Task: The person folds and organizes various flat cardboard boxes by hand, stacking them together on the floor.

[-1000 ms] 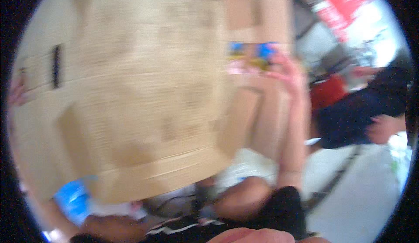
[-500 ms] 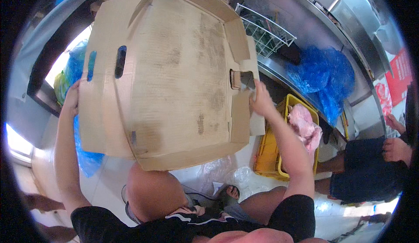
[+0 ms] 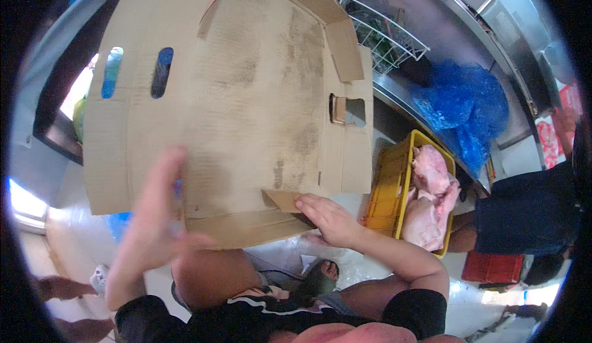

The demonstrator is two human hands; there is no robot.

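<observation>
An opened-out brown cardboard box (image 3: 253, 96) fills the middle, its inside facing up and marked with dark smudges. Handle slots pierce its left and right sides. At the near right corner, my right hand (image 3: 330, 220) grips a small folded cardboard flap (image 3: 282, 201) by its edge; the thumb is hidden. My left hand (image 3: 154, 213) is blurred over the near left part of the box, fingers stretched upward and thumb apart, holding nothing that I can see. The near edge of the cardboard lies above my knees.
A yellow crate (image 3: 385, 195) with pale pink raw meat (image 3: 428, 189) stands to the right. Beyond it are a blue plastic bag (image 3: 462, 109) and a white wire basket (image 3: 385, 35) on a metal surface. Another person in dark shorts (image 3: 521, 210) is at far right, near a red crate (image 3: 492, 266).
My left hand has let go of the left edge and moved in toward me. My right hand has come down from the right side to the near corner flap. The side flaps now lie flatter.
</observation>
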